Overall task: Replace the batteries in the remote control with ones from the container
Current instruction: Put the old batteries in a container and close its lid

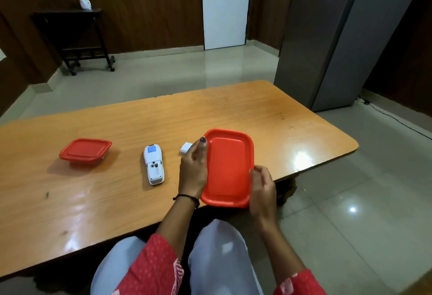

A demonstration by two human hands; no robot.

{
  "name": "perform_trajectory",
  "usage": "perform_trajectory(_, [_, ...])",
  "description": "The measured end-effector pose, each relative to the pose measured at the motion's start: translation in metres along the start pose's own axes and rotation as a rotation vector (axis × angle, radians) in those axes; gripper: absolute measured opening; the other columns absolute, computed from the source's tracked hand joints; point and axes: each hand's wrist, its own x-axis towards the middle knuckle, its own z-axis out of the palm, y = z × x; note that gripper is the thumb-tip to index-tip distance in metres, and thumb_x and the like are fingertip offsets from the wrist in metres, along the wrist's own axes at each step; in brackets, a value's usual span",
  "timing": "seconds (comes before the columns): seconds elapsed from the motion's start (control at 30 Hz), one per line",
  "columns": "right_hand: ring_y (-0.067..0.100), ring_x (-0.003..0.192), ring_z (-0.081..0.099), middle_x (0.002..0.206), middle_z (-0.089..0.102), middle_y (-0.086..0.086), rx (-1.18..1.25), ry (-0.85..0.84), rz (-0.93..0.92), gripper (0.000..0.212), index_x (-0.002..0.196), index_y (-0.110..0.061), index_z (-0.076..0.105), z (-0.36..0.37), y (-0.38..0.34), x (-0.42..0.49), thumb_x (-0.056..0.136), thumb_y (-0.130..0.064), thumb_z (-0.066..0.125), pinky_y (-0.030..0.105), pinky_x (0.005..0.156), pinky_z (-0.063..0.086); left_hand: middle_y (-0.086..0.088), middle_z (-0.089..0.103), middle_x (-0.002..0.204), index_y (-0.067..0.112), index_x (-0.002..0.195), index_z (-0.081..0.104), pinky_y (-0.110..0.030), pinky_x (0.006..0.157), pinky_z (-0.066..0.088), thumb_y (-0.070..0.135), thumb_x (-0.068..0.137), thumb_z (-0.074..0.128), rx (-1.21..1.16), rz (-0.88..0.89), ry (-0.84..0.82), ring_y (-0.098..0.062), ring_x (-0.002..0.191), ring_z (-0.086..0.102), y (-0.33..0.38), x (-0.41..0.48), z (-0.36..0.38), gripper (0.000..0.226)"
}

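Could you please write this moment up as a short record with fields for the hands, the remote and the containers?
left hand: grips the left edge of the red lid, thumb over the rim
right hand: touches the lid's right edge; firmness of grip unclear
red lid: tilted up toward the camera, over the table's near right part
remote control: white, face down on the wooden table, battery bay open
battery cover: small white piece lying beside the left thumb
red-lidded container: closed, far left
batteries: none visible
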Motion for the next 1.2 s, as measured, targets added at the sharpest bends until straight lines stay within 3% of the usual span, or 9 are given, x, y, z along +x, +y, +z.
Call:
perform_trajectory(0.1, [0.028, 0.075, 0.065, 0.085, 0.065, 0.007, 0.104, -0.094, 0.138, 0.054, 0.093, -0.023, 0.055, -0.005, -0.016, 0.018, 0.088, -0.069, 0.027, 0.041, 0.067, 0.057, 0.013, 0.043, 0.038, 0.022, 0.057, 0.052, -0.014, 0.041, 0.030, 0.038, 0.096, 0.041, 0.001, 0.045, -0.107, 0.000, 0.037, 0.036, 0.005, -0.023, 0.001, 0.044])
perform_trajectory(0.17, [0.026, 0.055, 0.055, 0.063, 0.055, 0.010, 0.153, -0.135, 0.198, 0.071, 0.069, -0.013, 0.051, -0.006, -0.020, 0.021, 0.080, -0.077, 0.023, 0.035, 0.060, 0.050, 0.012, 0.040, 0.037, 0.023, 0.050, 0.051, -0.014, 0.041, 0.029, 0.036, 0.096, 0.043, -0.029, 0.032, -0.086, 0.000, 0.038, 0.034, 0.004, -0.032, -0.001, 0.048])
perform_trajectory(0.27, [0.015, 0.040, 0.039, 0.046, 0.040, -0.002, 0.146, -0.136, 0.212, 0.066, 0.052, -0.018, 0.037, -0.008, -0.023, 0.016, 0.077, -0.078, 0.024, 0.025, 0.051, 0.037, 0.010, 0.039, 0.043, 0.022, 0.052, 0.054, -0.018, 0.043, 0.031, 0.038, 0.094, 0.045, -0.069, 0.015, -0.064, -0.004, 0.042, 0.034, 0.002, -0.038, -0.005, 0.046])
perform_trajectory(0.53, [0.009, 0.033, 0.035, 0.039, 0.038, -0.007, 0.086, -0.093, 0.148, 0.062, 0.044, -0.021, 0.033, -0.009, -0.019, 0.013, 0.085, -0.068, 0.032, 0.020, 0.043, 0.032, -0.008, 0.036, 0.057, -0.008, 0.066, 0.047, -0.024, 0.049, 0.030, 0.044, 0.090, 0.044, -0.079, 0.031, -0.025, -0.014, 0.052, 0.033, -0.005, -0.049, -0.004, 0.058])
perform_trajectory(0.63, [0.009, 0.032, 0.034, 0.037, 0.037, -0.009, 0.056, -0.092, 0.132, 0.061, 0.044, -0.021, 0.034, -0.013, -0.018, 0.018, 0.087, -0.065, 0.032, 0.019, 0.043, 0.031, -0.002, 0.049, 0.060, 0.000, 0.076, 0.059, -0.021, 0.053, 0.037, 0.046, 0.087, 0.044, -0.130, 0.014, -0.025, -0.006, 0.053, 0.042, -0.003, -0.048, 0.002, 0.049])
perform_trajectory(0.73, [0.012, 0.034, 0.035, 0.038, 0.038, -0.007, -0.026, -0.086, 0.079, 0.062, 0.045, -0.020, 0.035, -0.015, -0.014, 0.021, 0.083, -0.069, 0.030, 0.021, 0.045, 0.032, -0.006, 0.064, 0.083, 0.018, 0.095, 0.065, -0.035, 0.069, 0.047, 0.047, 0.090, 0.043, -0.190, -0.098, -0.089, -0.017, 0.074, 0.057, 0.000, -0.042, 0.006, 0.037])
perform_trajectory(1.07, [0.011, 0.033, 0.039, 0.039, 0.043, -0.006, -0.033, -0.149, 0.007, 0.062, 0.051, -0.016, 0.045, -0.018, -0.017, 0.023, 0.084, -0.066, 0.028, 0.022, 0.044, 0.036, -0.003, 0.060, 0.062, 0.022, 0.067, 0.071, -0.035, 0.060, 0.044, 0.050, 0.080, 0.059, -0.266, -0.199, -0.082, -0.021, 0.062, 0.053, 0.015, -0.029, 0.011, 0.032])
perform_trajectory(1.13, [0.008, 0.038, 0.049, 0.044, 0.052, -0.007, -0.058, -0.206, 0.046, 0.060, 0.062, -0.019, 0.054, -0.021, -0.021, 0.025, 0.085, -0.066, 0.025, 0.024, 0.049, 0.041, -0.008, 0.061, 0.067, 0.022, 0.069, 0.072, -0.038, 0.063, 0.045, 0.050, 0.080, 0.060, -0.279, -0.231, -0.091, -0.024, 0.065, 0.054, 0.014, -0.024, 0.011, 0.032])
perform_trajectory(1.2, [0.008, 0.061, 0.064, 0.070, 0.066, -0.008, -0.155, -0.290, 0.052, 0.058, 0.094, -0.028, 0.060, -0.026, -0.019, 0.026, 0.086, -0.070, 0.020, 0.028, 0.058, 0.049, -0.010, 0.061, 0.069, 0.023, 0.064, 0.072, -0.041, 0.067, 0.046, 0.053, 0.077, 0.062, -0.270, -0.280, -0.078, -0.025, 0.067, 0.055, 0.015, -0.014, 0.011, 0.034])
